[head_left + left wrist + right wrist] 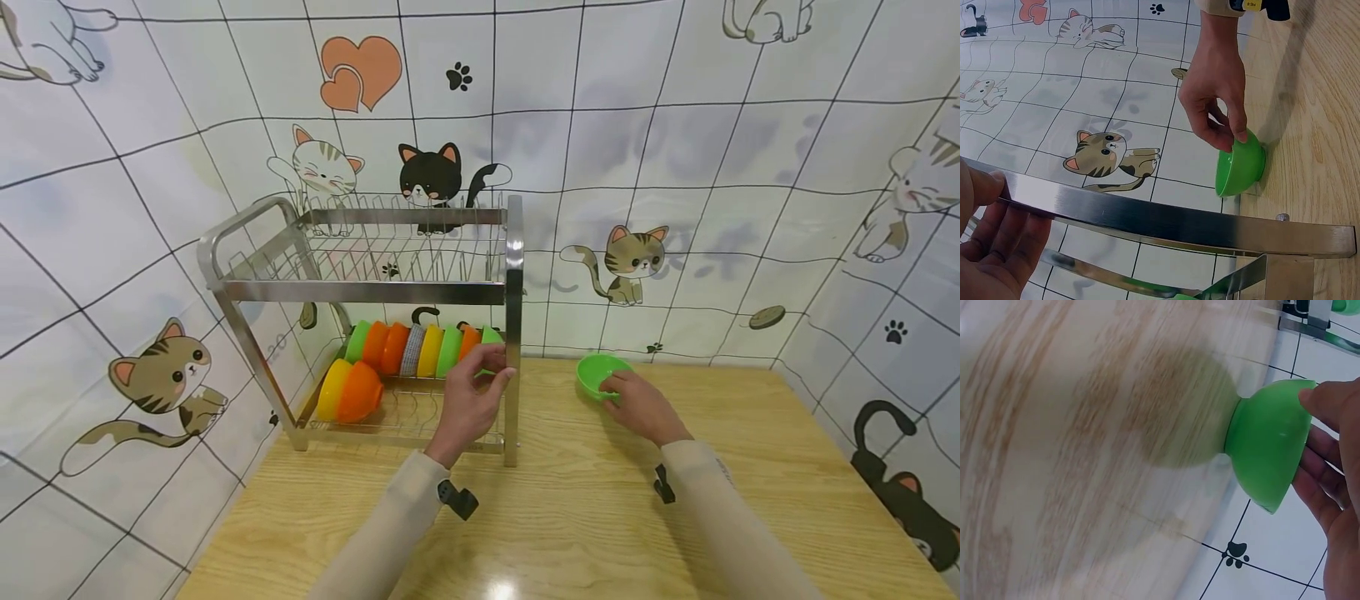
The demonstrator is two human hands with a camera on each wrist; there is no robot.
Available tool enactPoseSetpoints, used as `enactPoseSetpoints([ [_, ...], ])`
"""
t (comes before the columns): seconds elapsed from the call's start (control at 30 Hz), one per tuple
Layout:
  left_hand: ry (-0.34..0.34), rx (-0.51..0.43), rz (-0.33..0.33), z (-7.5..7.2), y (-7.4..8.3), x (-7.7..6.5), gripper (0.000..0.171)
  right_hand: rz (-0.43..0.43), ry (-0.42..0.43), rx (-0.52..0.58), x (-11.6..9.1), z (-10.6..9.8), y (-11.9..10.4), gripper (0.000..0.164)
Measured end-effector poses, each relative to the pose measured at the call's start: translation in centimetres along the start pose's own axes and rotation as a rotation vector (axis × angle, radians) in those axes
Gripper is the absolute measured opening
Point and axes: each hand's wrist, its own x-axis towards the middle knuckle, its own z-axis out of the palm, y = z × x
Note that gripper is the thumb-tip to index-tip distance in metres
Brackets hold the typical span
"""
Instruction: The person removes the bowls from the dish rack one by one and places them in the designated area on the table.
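A green bowl is upright on the wooden table near the back wall. My right hand pinches its rim, thumb outside and fingers inside, as the right wrist view also shows. My left hand grips the front right post of a two-tier metal dish rack; in the left wrist view the thumb lies on one side of the post and the fingers on the other. On the lower tier stands a row of several tilted bowls in green, orange, yellow and a grey pattern, partly hidden by the left hand.
Nearer the front of the lower tier, a yellow bowl and an orange bowl lean together. Wire slots run across the upper tier. The wooden table meets walls covered in cat-print tiles. Each wrist wears a small dark camera.
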Motion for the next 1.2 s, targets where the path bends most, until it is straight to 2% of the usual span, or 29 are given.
enactPoseSetpoints([
  [0.2,0.016,0.019,-0.025,0.4,0.3,0.1,0.029,0.031,-0.033,0.035,0.0,-0.4,0.0,0.035],
  [0.43,0.010,0.023,-0.037,0.4,0.4,0.0,0.028,0.068,-0.044,0.083,-0.1,-1.5,-0.6,0.047],
  [0.8,-0.010,-0.013,0.002,-0.1,-0.2,-0.1,0.027,0.076,0.045,0.174,-0.2,-4.3,-2.3,0.061],
  [0.93,-0.008,-0.007,-0.013,-0.1,-0.2,-0.1,0.027,0.081,0.068,0.203,-0.2,-5.2,-2.9,0.065],
  [1.2,0.011,-0.002,-0.053,0.2,-0.1,-0.2,0.031,0.063,0.169,0.293,-0.2,-6.9,-4.9,0.070],
])
